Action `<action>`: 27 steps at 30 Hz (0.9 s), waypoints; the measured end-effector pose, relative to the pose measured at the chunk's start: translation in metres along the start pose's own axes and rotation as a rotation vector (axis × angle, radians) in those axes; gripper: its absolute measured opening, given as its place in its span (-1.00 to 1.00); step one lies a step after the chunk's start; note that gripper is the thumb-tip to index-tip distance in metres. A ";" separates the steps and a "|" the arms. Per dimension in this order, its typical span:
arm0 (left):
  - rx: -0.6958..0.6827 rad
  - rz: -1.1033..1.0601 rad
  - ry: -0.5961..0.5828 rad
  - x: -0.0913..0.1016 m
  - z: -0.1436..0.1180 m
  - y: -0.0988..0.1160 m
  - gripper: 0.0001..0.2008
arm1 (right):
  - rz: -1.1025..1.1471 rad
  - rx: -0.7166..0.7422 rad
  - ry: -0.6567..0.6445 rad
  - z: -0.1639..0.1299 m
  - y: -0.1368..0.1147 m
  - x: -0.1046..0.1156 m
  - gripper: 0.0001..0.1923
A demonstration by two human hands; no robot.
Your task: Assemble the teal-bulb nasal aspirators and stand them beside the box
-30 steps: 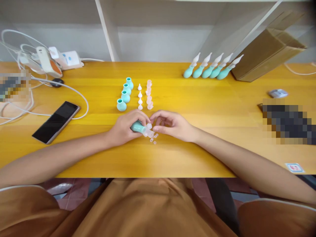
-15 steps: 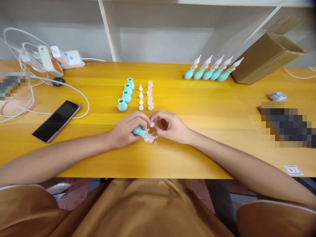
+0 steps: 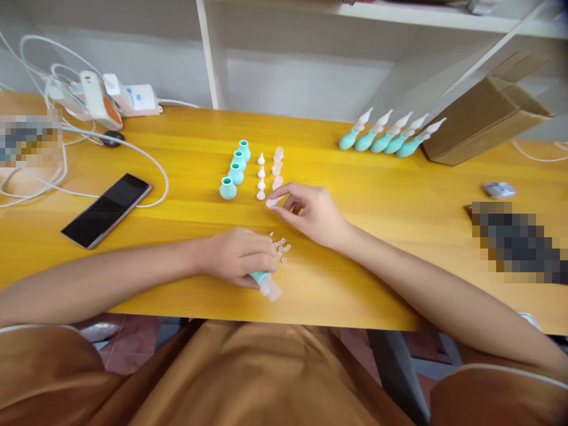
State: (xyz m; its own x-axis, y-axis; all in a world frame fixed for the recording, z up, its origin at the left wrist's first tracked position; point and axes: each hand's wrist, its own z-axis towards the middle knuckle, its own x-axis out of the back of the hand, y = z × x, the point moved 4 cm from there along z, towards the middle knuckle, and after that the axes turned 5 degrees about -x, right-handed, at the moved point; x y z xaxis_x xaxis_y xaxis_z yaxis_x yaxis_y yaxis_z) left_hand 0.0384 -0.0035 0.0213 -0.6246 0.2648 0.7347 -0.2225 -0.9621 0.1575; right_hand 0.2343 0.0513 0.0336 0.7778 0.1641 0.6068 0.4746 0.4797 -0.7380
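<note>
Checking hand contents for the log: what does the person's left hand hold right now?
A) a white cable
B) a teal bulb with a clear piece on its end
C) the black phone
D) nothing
B: the left hand is closed around the teal bulb, its clear piece sticking out toward the table edge.

you won't find a single word, number or brand that can be read anywhere here. the white plug-in adapter with a small blue mark at the back left of the yellow wooden table bears only a tiny blue spot too small to make out, and the white sticker with a red mark at the table's near right edge is mostly hidden behind your right arm, so its print can't be told. the brown cardboard box and the black smartphone lying face up show no legible marking.
</note>
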 end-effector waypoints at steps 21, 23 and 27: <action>0.092 -0.008 0.096 0.003 0.000 -0.002 -0.77 | -0.268 0.070 -0.174 0.022 0.001 -0.027 -0.85; 0.105 -0.005 0.106 0.003 -0.001 -0.003 -0.76 | -0.257 0.056 -0.184 0.022 0.000 -0.026 -0.88; 0.075 -0.008 0.063 0.003 0.001 -0.001 -0.80 | -0.339 0.025 -0.227 0.021 0.000 -0.029 -0.82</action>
State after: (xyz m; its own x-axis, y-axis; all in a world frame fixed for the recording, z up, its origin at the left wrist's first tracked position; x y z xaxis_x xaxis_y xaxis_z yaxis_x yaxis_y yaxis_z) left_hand 0.0380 -0.0015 0.0239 -0.6694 0.2734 0.6907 -0.1725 -0.9616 0.2134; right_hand 0.2032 0.0649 0.0225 0.4669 0.1778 0.8663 0.6763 0.5593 -0.4793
